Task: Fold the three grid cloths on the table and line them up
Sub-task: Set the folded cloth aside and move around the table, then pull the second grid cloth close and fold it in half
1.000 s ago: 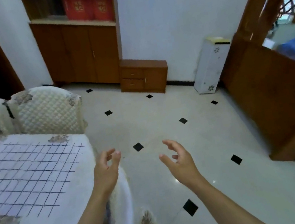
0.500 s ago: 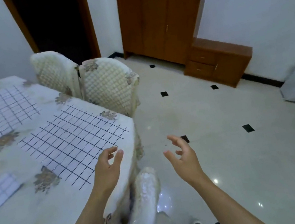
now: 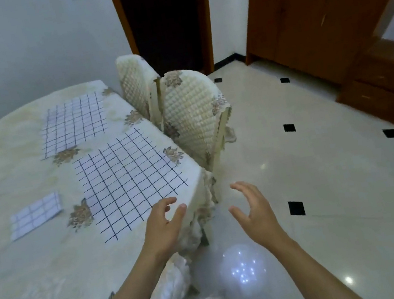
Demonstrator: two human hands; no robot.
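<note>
Lying flat: smooth, square grid cloth [image 3: 127, 180].

No readable text, label, brand, number or sign shows on anything here.

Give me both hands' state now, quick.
Left hand: open, holding nothing, by the near cloth.
Right hand: open, holding nothing.

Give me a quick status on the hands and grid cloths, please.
Left hand open by corner of near grid cloth, unfolded. Right hand open over floor. Far grid cloth flat; small grid cloth folded. Nothing in the way.
</note>
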